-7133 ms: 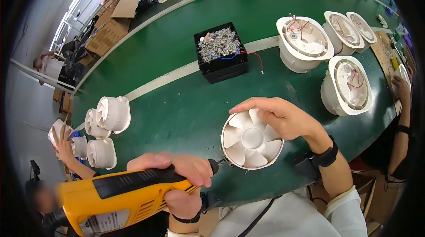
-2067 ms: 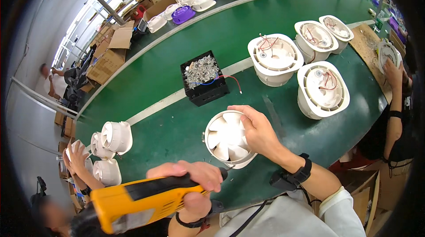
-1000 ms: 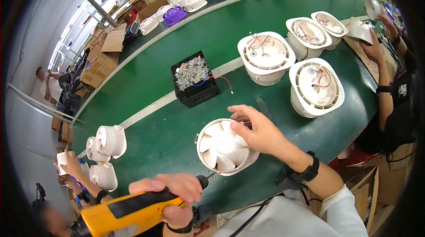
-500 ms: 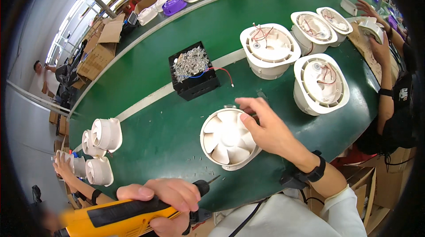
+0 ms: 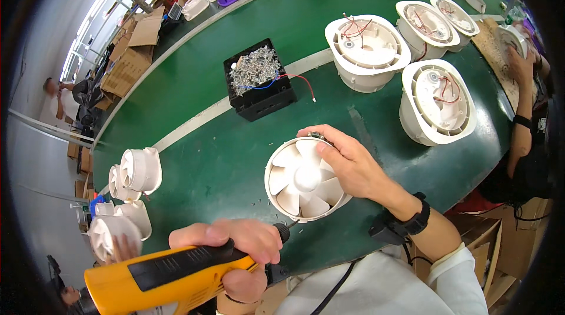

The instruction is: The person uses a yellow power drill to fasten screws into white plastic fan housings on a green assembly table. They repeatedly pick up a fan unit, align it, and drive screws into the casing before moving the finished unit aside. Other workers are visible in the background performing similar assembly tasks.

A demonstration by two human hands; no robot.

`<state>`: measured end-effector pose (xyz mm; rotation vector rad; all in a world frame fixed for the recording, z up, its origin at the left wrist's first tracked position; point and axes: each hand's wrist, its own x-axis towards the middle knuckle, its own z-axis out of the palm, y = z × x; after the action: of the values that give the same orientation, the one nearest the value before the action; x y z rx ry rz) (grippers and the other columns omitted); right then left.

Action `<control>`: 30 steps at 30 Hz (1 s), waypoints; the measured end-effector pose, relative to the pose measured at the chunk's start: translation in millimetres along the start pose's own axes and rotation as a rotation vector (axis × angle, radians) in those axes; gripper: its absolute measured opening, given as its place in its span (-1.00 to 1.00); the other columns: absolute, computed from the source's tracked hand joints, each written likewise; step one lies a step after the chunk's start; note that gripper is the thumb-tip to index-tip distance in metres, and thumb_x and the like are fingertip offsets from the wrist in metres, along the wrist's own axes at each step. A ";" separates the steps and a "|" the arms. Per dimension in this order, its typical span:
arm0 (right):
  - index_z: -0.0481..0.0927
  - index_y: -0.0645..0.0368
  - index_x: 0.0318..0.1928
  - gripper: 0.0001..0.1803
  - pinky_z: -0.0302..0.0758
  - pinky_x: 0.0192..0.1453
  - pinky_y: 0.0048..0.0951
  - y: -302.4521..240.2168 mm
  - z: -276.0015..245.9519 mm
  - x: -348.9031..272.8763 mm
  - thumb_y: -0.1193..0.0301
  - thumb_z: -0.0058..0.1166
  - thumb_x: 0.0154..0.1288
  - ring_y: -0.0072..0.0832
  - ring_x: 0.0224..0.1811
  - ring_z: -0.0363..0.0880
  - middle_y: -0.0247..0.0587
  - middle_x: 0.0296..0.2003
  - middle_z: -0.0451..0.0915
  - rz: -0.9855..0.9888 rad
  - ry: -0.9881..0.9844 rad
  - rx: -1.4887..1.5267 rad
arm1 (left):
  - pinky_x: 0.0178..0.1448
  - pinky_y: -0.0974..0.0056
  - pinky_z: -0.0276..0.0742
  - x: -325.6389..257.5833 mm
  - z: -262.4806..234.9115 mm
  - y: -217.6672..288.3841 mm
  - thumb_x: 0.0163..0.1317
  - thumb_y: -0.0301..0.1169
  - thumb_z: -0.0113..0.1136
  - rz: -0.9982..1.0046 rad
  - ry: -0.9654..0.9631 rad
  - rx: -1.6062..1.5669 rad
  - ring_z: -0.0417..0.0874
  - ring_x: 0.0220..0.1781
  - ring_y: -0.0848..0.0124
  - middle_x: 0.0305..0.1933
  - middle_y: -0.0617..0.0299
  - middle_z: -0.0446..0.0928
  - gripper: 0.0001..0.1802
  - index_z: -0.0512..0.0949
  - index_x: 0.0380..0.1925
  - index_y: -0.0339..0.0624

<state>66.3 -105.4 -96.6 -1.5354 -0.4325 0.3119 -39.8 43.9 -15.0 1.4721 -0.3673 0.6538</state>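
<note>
My left hand is wrapped round a yellow-and-black electric screwdriver. Its thin bit points up and right to the near rim of a round white fan unit; I cannot tell whether the tip touches. White blades face up inside the fan's ring. My right hand grips the ring at its far right side, thumb on top, the other fingers partly hidden behind the rim. A small dark metal piece shows at the rim by those fingers. Beyond the fan stands a black box heaped with small screws.
Several white housings with red wires stand at right; more fan units stand at left. Loose screws dot the green table. A blurred co-worker's hand touches a fan unit at left; another co-worker holds a white part at right.
My right hand has closed on the fan's rim. The screwdriver has moved right, its bit now at the near rim. At left, a co-worker's fan unit has shifted nearer.
</note>
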 end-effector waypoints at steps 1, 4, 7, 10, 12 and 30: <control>0.40 0.30 0.04 -0.69 0.41 -0.04 -0.36 0.5 -0.4 0.0 0.44 -0.25 0.36 -0.31 -0.18 0.52 0.05 -0.20 0.55 -0.011 0.009 0.008 | -0.72 0.36 0.32 0.8 -0.1 -0.7 0.33 0.00 -0.04 0.002 0.007 -0.005 0.29 -0.83 0.46 -0.64 0.24 0.34 -0.50 0.09 -0.06 -0.15; 0.40 0.30 0.04 -0.69 0.41 -0.06 -0.34 0.6 0.5 0.5 0.44 -0.25 0.36 -0.31 -0.22 0.51 0.05 -0.23 0.54 -0.022 0.009 -0.010 | -0.72 0.35 0.33 1.6 -0.6 -0.2 0.33 -0.01 -0.03 0.008 0.034 -0.006 0.30 -0.82 0.46 -0.65 0.24 0.34 -0.50 0.09 -0.06 -0.16; 0.39 0.30 0.04 -0.69 0.40 -0.08 -0.33 -1.7 0.8 0.8 0.44 -0.25 0.36 -0.32 -0.24 0.50 0.04 -0.25 0.54 -0.024 0.006 -0.026 | -0.72 0.35 0.34 0.7 -2.1 0.4 0.32 -0.01 -0.03 0.006 0.034 -0.008 0.31 -0.81 0.46 -0.65 0.25 0.34 -0.49 0.09 -0.05 -0.17; 0.39 0.30 0.03 -0.69 0.40 -0.08 -0.33 -0.3 -0.7 -0.1 0.45 -0.26 0.37 -0.31 -0.25 0.49 0.03 -0.26 0.53 0.005 0.004 -0.023 | -0.71 0.35 0.34 3.8 -3.4 -3.1 0.32 -0.02 -0.02 -0.018 -0.018 -0.019 0.32 -0.81 0.46 -0.65 0.25 0.34 -0.49 0.10 -0.05 -0.17; 0.40 0.30 0.03 -0.70 0.39 -0.08 -0.33 1.2 -1.2 -0.3 0.45 -0.26 0.37 -0.30 -0.25 0.49 0.03 -0.27 0.53 -0.015 0.011 -0.031 | -0.71 0.35 0.34 3.8 2.0 -2.0 0.32 -0.01 -0.01 -0.042 -0.013 0.009 0.33 -0.81 0.45 -0.65 0.26 0.33 -0.49 0.10 -0.05 -0.16; 0.40 0.31 0.03 -0.69 0.39 0.02 -0.30 -2.7 6.3 -6.3 0.44 -0.23 0.36 -0.19 -0.09 0.52 0.09 -0.09 0.52 0.001 0.141 -0.068 | -0.66 0.33 0.35 11.2 -4.4 2.3 0.21 -0.08 0.19 -0.059 0.190 -0.003 0.36 -0.76 0.43 -0.67 0.24 0.34 -0.46 0.18 -0.06 -0.18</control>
<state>57.6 -102.7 -94.5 -1.6128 -0.3336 0.1896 -33.1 50.2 -6.8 1.3998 -0.1771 0.7381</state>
